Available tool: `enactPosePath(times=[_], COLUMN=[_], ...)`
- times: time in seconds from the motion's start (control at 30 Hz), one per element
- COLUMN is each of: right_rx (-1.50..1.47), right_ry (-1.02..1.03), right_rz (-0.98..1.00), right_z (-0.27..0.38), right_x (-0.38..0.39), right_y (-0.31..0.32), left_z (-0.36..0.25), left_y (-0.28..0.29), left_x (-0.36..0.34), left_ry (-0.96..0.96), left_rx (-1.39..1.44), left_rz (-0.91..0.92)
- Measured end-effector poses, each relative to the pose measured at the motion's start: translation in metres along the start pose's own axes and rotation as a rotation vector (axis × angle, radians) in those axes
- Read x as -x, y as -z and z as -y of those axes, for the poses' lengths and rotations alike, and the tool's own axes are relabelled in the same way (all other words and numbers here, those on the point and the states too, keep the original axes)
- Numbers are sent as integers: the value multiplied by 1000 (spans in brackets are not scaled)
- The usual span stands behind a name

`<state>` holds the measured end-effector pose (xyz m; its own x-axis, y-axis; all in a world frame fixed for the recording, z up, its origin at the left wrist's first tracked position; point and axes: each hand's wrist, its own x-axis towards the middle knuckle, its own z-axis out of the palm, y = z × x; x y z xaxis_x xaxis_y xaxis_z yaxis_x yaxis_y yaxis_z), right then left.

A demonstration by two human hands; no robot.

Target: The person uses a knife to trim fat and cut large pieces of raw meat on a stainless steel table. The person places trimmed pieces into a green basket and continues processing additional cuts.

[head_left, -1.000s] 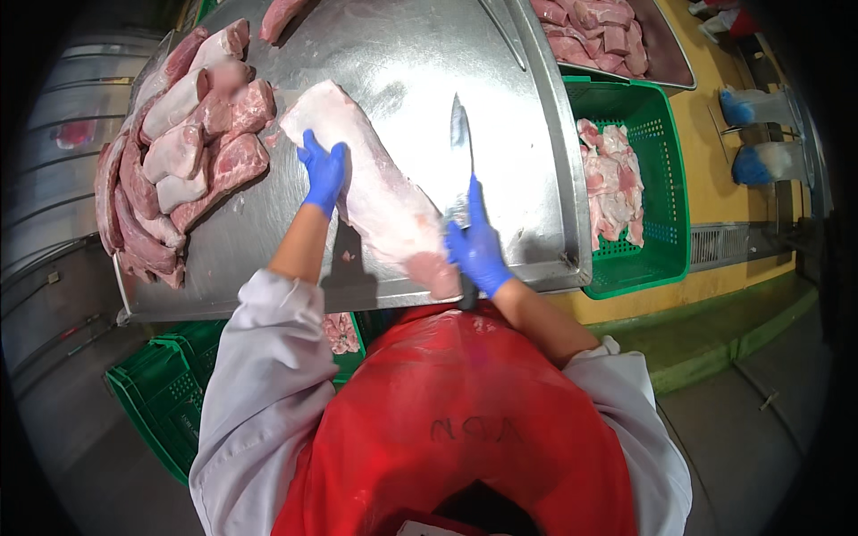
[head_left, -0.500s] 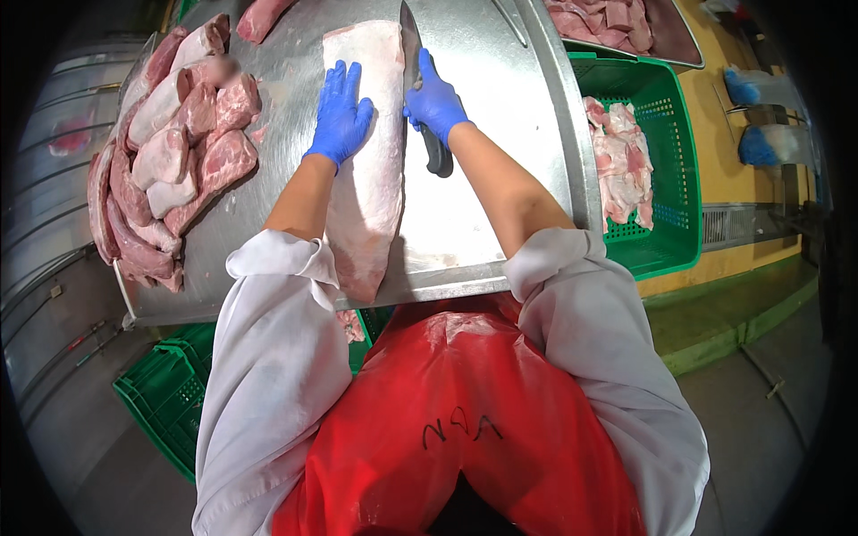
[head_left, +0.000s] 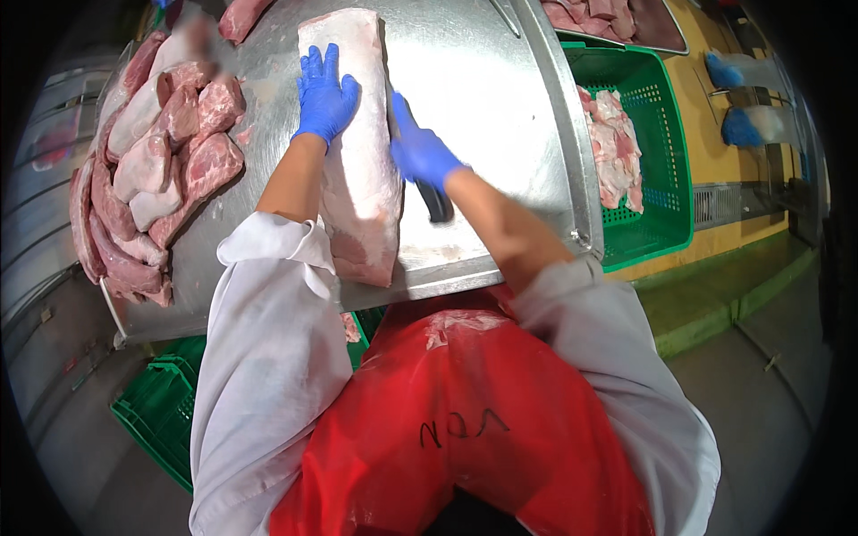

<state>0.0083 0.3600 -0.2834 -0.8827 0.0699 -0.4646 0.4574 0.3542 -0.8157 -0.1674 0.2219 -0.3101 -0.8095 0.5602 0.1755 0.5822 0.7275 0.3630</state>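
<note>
A long, pale slab of meat [head_left: 362, 196] with a fatty surface lies lengthwise on the metal table [head_left: 487, 107]. My left hand [head_left: 325, 96], in a blue glove, rests flat on its upper part with the fingers spread. At the slab's right side, my gloved right hand [head_left: 420, 154] is closed around a knife [head_left: 437, 204]. The dark handle sticks out below that hand. Most of the blade is hidden along the slab's edge, and the hand is slightly blurred.
Several cut meat pieces [head_left: 147, 183] are heaped at the table's left. A green basket [head_left: 675, 170] holding pale trimmings stands to the right, below a metal tray [head_left: 675, 40] of meat. Another green crate [head_left: 161, 393] sits under the table's left edge. A meat piece [head_left: 239, 18] lies at the far edge.
My right hand has drawn the knife nearer to me along the slab's right side. My left hand stays flat on the slab. The whole view has shifted slightly.
</note>
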Motion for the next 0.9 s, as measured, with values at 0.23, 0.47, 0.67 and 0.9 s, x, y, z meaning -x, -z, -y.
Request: enactPosePath(times=[0.23, 0.47, 0.67, 0.9], right_rx=[-34, -158, -97, 215], right_ry=[23, -64, -95, 81], right_rz=[71, 154, 363, 301], right_z=[-29, 4, 3, -38], right_x=[96, 84, 193, 273], right_y=[-53, -46, -77, -35], left_z=[-5, -6, 21, 53], left_y=[13, 32, 27, 56], left_x=[23, 79, 55, 24], left_ry=[11, 27, 19, 132], left_rx=[96, 48, 56, 190], left_rz=[45, 47, 51, 301])
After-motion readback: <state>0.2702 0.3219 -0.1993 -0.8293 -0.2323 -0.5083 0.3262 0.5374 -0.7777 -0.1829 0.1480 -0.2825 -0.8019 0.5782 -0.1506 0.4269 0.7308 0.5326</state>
